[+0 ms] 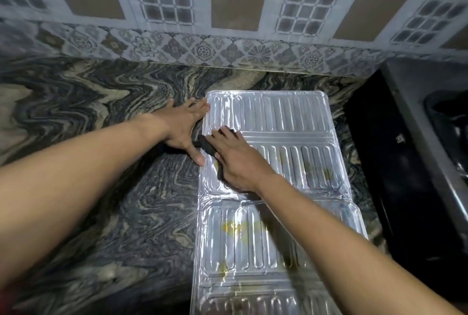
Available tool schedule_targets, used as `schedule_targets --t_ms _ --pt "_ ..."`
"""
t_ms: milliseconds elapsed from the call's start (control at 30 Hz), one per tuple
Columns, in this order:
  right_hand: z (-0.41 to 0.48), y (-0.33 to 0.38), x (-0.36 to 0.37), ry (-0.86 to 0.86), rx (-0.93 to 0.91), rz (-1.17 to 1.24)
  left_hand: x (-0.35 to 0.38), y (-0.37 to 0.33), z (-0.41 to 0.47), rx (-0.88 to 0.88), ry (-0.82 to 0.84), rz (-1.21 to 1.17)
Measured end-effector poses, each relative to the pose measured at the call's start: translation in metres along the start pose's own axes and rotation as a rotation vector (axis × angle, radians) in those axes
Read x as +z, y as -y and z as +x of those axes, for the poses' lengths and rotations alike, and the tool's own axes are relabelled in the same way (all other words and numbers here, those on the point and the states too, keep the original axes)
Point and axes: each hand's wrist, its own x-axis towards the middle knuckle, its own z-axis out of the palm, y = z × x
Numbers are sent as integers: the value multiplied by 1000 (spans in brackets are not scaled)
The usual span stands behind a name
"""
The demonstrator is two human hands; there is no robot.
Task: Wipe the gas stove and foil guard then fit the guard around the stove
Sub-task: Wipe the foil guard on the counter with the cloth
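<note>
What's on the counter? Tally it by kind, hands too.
Hands: 2, left hand and right hand
Foil guard: 1
Dark cloth: 1
Stove: 1
Total: 5

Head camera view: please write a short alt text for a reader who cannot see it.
A right hand presses a dark cloth on a foil guard lying flat on a marbled counter, while the left hand steadies its edge. Yellow stains mark the nearer panels.
</note>
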Motion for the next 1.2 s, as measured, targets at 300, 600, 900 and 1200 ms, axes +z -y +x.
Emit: schedule_targets --t_ms 300,600,900,1200 --pt "-64 -26 -3 -35 203 123 -5 -7 -2 -43 29 15" --pt "-114 -102 -28 -205 572 71 -5 -32 -22 -89 -45 84" --pt "-119 -101 -35 -93 528 -1 47 -68 -88 -70 72 51" --pt "-132 -103 -50 -233 544 62 56 -65 -82 -70 52 42"
